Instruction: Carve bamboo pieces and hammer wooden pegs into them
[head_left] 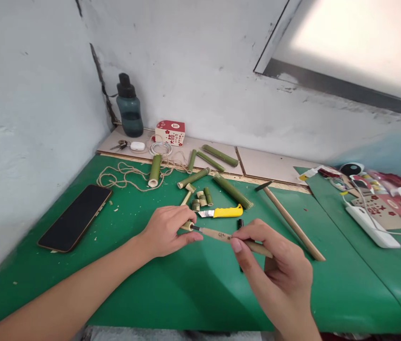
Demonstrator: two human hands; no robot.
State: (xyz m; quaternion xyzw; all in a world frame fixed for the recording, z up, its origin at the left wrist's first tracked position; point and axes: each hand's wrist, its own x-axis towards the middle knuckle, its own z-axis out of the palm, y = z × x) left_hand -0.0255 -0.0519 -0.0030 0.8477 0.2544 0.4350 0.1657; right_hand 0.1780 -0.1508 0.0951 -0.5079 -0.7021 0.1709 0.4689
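My left hand [166, 230] is closed around a small bamboo piece [187, 226], pinning it just above the green mat [150, 284]. My right hand [274, 270] grips the wooden handle of a carving tool [228, 237], fingers pinched round it. The tool's dark metal tip touches the end of the bamboo piece. A yellow utility knife [223, 212] lies just beyond the hands with its blade out. Several short green bamboo sections [202, 198] lie behind it.
A black phone [75, 217] lies at the left. Longer bamboo tubes [232, 190], twine [122, 174], a wooden stick [294, 223], a dark water bottle [129, 106], a red-and-white box [170, 132] and earbuds case sit further back. A white power strip [372, 226] and craft items are at the right.
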